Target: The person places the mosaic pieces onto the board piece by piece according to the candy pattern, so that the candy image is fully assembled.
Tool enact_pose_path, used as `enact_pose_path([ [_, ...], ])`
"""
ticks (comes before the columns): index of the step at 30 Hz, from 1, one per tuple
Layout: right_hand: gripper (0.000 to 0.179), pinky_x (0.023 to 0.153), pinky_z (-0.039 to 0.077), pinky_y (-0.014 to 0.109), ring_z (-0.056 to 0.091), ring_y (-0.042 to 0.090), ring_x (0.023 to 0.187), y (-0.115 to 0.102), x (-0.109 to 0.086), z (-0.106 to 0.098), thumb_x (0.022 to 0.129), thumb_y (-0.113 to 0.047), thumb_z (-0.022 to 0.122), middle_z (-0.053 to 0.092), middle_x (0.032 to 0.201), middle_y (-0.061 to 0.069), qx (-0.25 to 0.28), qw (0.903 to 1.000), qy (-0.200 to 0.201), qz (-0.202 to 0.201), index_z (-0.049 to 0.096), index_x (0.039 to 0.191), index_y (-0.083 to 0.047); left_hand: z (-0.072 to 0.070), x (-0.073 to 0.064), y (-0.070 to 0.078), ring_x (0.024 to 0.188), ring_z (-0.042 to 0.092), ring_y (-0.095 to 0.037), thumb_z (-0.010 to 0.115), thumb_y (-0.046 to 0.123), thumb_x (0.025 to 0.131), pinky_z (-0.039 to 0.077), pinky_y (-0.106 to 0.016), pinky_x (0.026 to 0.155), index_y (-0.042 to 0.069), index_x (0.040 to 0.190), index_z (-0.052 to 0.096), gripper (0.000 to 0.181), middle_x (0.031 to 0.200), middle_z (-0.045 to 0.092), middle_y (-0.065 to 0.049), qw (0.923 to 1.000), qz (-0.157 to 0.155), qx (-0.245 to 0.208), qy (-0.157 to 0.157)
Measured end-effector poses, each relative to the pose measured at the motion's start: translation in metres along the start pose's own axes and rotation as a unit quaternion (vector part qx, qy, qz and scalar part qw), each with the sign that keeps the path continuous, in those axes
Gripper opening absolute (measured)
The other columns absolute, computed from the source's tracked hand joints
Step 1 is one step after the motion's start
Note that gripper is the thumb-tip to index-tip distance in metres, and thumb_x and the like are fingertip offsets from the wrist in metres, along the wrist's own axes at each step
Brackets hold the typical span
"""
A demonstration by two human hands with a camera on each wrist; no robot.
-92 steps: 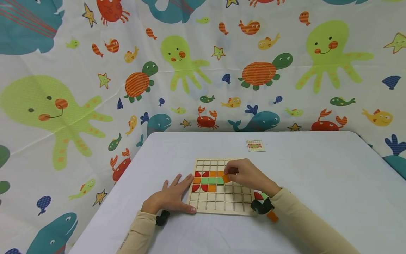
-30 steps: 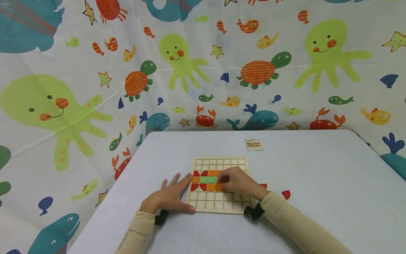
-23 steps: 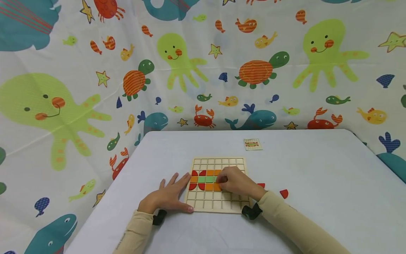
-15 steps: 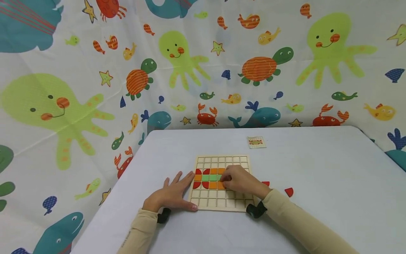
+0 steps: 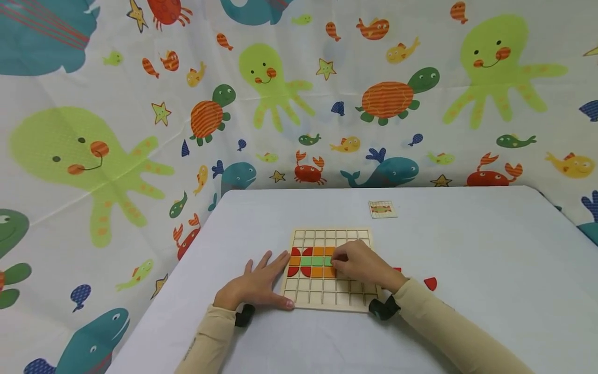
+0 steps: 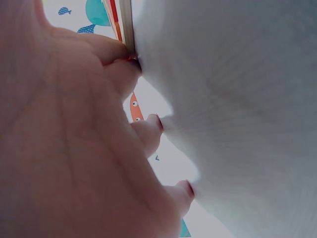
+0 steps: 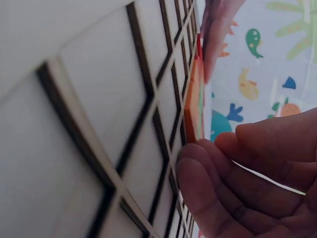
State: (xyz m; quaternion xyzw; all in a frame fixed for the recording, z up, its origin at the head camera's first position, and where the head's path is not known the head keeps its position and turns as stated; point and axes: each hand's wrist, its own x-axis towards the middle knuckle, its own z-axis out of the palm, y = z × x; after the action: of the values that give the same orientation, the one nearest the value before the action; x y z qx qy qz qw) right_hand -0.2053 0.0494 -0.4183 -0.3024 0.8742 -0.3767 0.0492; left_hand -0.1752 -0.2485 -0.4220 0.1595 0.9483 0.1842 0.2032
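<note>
A pale wooden grid board [image 5: 322, 298] lies on the white table, with red, orange and green tiles set in its left part. My left hand [image 5: 257, 285] is spread flat along the board's left side, thumb at the front corner. In the left wrist view its fingertips [image 6: 151, 124] rest on the tabletop and touch the board's edge. My right hand [image 5: 362, 262] bends its fingers over the end of the tile rows. Thumb and fingers pinch at the near edge of an orange tile [image 7: 194, 119], largely hidden by them.
Two red tiles lie right of the board, one partly behind the wrist and one red quarter-round tile [image 5: 430, 283] farther out. A small pattern card [image 5: 382, 209] lies at the back. Dark wrist cameras sit under both wrists. A sea-animal cloth [image 5: 299, 93] hangs behind.
The orange tile my right hand held about three seconds ago now lies in the front tile row. The hand has stayed there for the last second. My left hand stays in place.
</note>
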Motion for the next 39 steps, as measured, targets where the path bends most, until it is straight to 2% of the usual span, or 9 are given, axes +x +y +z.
enact_pose_path([
  [4,0.012,0.075,0.055,0.031,0.059,0.016,0.082,0.000,-0.004,-0.003,0.101,-0.007,0.072,0.074,0.085,-0.005,0.003,0.9999,-0.002,0.014,0.083,0.098,-0.002,0.001,0.000,0.001,0.163,0.002,-0.039,0.091,0.057,0.078,-0.003,-0.074,0.122,0.014,0.172,0.023,0.123,0.178,0.020,-0.004,0.9999,-0.002,-0.009,-0.005],
  [9,0.013,0.074,0.055,0.029,0.060,0.014,0.081,0.002,-0.011,-0.009,0.102,-0.008,0.071,0.075,0.088,-0.003,0.007,0.9999,-0.011,0.000,0.083,0.100,-0.002,0.004,-0.002,0.000,0.163,0.002,-0.040,0.090,0.058,0.078,-0.002,-0.075,0.122,0.014,0.172,0.024,0.123,0.178,0.020,-0.004,1.0000,-0.002,-0.007,-0.006],
  [15,0.014,0.080,0.058,0.030,0.064,0.012,0.086,0.004,-0.024,-0.026,0.104,-0.009,0.070,0.077,0.098,0.003,0.018,0.9997,-0.014,-0.011,0.081,0.106,-0.002,0.004,-0.005,0.000,0.163,0.002,-0.040,0.090,0.059,0.077,-0.002,-0.075,0.122,0.014,0.172,0.025,0.123,0.178,0.021,-0.004,1.0000,-0.005,-0.006,-0.003],
  [18,0.013,0.080,0.059,0.030,0.065,0.012,0.087,0.007,-0.034,-0.036,0.103,-0.010,0.070,0.076,0.099,0.001,0.009,0.9998,-0.012,-0.010,0.080,0.108,-0.002,0.003,-0.006,0.001,0.163,0.003,-0.040,0.091,0.058,0.077,-0.003,-0.075,0.122,0.014,0.172,0.026,0.123,0.178,0.021,-0.005,0.9999,-0.004,-0.009,-0.003],
  [23,0.013,0.079,0.059,0.030,0.065,0.014,0.089,0.014,-0.051,-0.051,0.103,-0.009,0.072,0.074,0.098,-0.004,-0.007,0.9999,-0.007,0.004,0.079,0.110,-0.002,0.003,-0.006,0.002,0.163,0.003,-0.040,0.091,0.058,0.077,-0.002,-0.076,0.121,0.014,0.172,0.026,0.123,0.178,0.021,-0.005,1.0000,-0.002,-0.004,0.000],
  [28,0.014,0.073,0.059,0.027,0.063,0.014,0.083,0.020,-0.068,-0.064,0.101,-0.008,0.074,0.071,0.096,-0.005,-0.007,0.9996,-0.012,0.026,0.078,0.113,-0.002,0.001,-0.007,0.003,0.163,0.003,-0.041,0.091,0.058,0.077,-0.002,-0.076,0.121,0.014,0.172,0.026,0.123,0.178,0.021,-0.006,1.0000,-0.002,-0.001,0.005],
  [31,0.016,0.074,0.059,0.027,0.063,0.014,0.084,0.023,-0.078,-0.069,0.100,-0.009,0.076,0.070,0.096,-0.006,-0.009,0.9991,-0.019,0.037,0.078,0.114,-0.002,-0.001,-0.007,0.004,0.163,0.003,-0.042,0.090,0.059,0.077,-0.002,-0.077,0.121,0.013,0.171,0.027,0.123,0.178,0.021,-0.007,1.0000,-0.001,-0.005,0.004],
  [39,0.017,0.074,0.057,0.027,0.062,0.014,0.088,0.031,-0.092,-0.077,0.098,-0.009,0.077,0.069,0.096,-0.008,-0.024,0.9989,-0.012,0.038,0.078,0.113,-0.004,0.000,-0.005,0.005,0.163,0.003,-0.041,0.090,0.060,0.076,-0.003,-0.077,0.121,0.014,0.172,0.027,0.123,0.178,0.022,-0.006,1.0000,-0.002,-0.005,0.006],
])
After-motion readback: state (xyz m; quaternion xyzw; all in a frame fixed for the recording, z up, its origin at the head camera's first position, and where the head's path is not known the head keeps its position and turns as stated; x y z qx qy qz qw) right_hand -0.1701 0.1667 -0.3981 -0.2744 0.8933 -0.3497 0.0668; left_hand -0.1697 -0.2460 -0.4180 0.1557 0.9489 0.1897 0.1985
